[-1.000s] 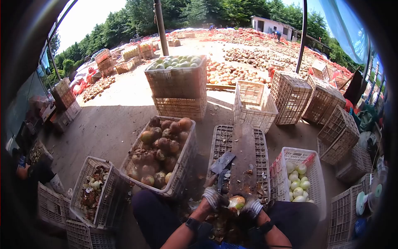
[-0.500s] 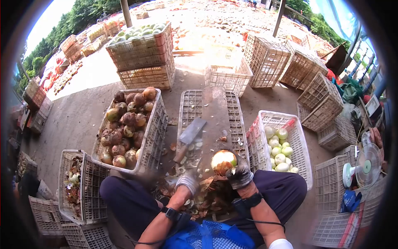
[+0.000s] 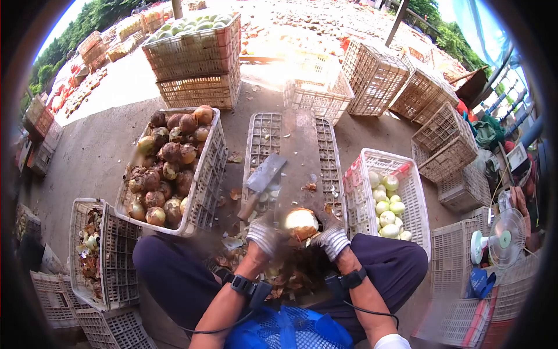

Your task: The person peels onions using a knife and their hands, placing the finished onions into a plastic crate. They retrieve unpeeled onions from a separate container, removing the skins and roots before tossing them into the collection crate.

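Note:
A partly peeled onion (image 3: 301, 224) sits at the near end of the wooden plank (image 3: 299, 168), its pale flesh showing above brown skin. My gloved right hand (image 3: 332, 235) is closed around its right side. On the other side, my gloved left hand (image 3: 263, 236) has its fingers close against the onion, smeared by motion. A cleaver (image 3: 265, 173) lies on the crate to the plank's left, handle toward me. Loose onion skins (image 3: 290, 273) are piled below my hands, between my legs.
To the left stands a crate of unpeeled onions (image 3: 165, 168), with a crate of skin scraps (image 3: 90, 250) nearer me. Peeled onions (image 3: 388, 203) fill part of a white crate on the right. A fan (image 3: 504, 235) stands far right. Stacked crates (image 3: 195, 64) rise ahead.
My left hand has come closer to the onion, and more pale flesh faces up. My right hand has shifted slightly left with the onion. The whole view has moved a little.

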### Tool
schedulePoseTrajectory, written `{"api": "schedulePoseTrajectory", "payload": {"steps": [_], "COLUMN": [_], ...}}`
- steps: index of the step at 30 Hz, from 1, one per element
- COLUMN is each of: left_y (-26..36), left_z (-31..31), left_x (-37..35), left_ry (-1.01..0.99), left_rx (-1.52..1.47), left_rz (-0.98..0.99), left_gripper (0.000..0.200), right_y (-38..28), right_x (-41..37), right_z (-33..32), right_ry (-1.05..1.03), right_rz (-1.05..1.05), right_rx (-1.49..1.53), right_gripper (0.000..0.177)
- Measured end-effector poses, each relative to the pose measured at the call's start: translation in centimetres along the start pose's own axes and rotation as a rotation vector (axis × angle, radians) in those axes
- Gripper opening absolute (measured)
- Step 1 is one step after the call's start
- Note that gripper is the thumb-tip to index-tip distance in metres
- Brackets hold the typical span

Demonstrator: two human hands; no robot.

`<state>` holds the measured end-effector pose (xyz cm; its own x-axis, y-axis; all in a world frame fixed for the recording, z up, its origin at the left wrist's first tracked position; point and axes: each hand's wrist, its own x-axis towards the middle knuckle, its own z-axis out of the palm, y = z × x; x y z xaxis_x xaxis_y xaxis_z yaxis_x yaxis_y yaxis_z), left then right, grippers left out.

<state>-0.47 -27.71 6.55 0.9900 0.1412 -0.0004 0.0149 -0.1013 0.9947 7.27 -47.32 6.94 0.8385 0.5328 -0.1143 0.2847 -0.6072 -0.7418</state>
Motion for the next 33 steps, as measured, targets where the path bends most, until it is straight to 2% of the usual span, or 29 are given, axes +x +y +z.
{"api": "schedulePoseTrajectory", "payload": {"steps": [1,2,3,4,5,6,8,10,13,16,19,20,21,23,26,29,30,33], "left_y": [0.1,-1.8,-2.0,-2.1,-2.2,-2.3,-2.6,-2.7,-2.6,-1.6,2.9,1.5,3.4,3.5,1.7,2.1,2.8,-1.4], "left_z": [0.1,0.5,0.8,1.0,1.2,1.5,1.8,2.1,2.3,2.2,1.3,1.6,2.0,2.7,3.2,1.8,1.4,1.7], "left_x": [0.4,0.7,0.8,1.2,1.4,1.8,2.1,2.4,2.3,1.5,0.2,0.0,-0.3,-0.6,-0.7,1.3,1.8,4.6], "left_ry": [0.029,0.045,0.003,-0.039,-0.083,-0.035,-0.016,0.016,-0.028,0.014,-0.082,-0.115,-0.114,-0.189,-0.152,-0.141,-0.104,-0.1], "left_rx": [-0.009,-0.077,0.03,0.14,0.253,0.477,0.439,0.348,0.263,0.124,0.41,0.557,0.635,0.817,0.887,0.893,0.931,1.119], "left_rz": [-0.099,-0.058,-0.057,-0.054,-0.05,-0.021,-0.075,-0.124,-0.041,-0.155,-0.337,-0.317,-0.331,-0.485,-0.445,-0.539,-0.51,-0.433], "left_gripper": [0.038,0.045,0.045,0.046,0.047,0.046,0.045,0.043,0.046,0.049,0.051,0.05,0.046,0.04,0.038,0.039,0.038,0.037], "right_y": [-1.1,0.6,-0.9,-2.3,-2.5,-2.6,-0.8,0.6,1.1,-0.6,-1.3,-1.4,-1.9,-2.4,-0.9,0.2,0.6,1.4], "right_x": [-0.1,0.2,-0.3,-0.5,-0.5,-0.4,-0.2,0.1,0.4,0.6,0.7,0.8,1.0,1.0,0.9,0.9,1.0,0.7], "right_z": [-0.3,1.4,1.1,0.5,0.5,0.5,1.4,2.1,2.1,0.8,0.6,0.6,0.4,-0.2,0.4,0.7,1.0,1.9], "right_ry": [0.016,0.054,0.11,0.051,0.037,0.023,0.076,0.111,0.16,0.136,0.166,0.19,0.152,0.106,0.148,0.108,0.114,0.155], "right_rz": [0.062,0.074,-0.095,-0.059,-0.032,-0.005,0.032,0.007,0.007,0.119,0.162,0.157,0.2,0.269,0.303,0.346,0.344,0.374], "right_rx": [-0.147,-0.209,-0.2,-0.158,-0.155,-0.151,-0.229,-0.203,-0.195,-0.144,-0.209,-0.254,-0.261,-0.271,-0.269,-0.325,-0.331,-0.371], "right_gripper": [0.082,0.078,0.06,0.057,0.061,0.066,0.087,0.084,0.076,0.07,0.071,0.072,0.073,0.075,0.077,0.078,0.078,0.077]}}
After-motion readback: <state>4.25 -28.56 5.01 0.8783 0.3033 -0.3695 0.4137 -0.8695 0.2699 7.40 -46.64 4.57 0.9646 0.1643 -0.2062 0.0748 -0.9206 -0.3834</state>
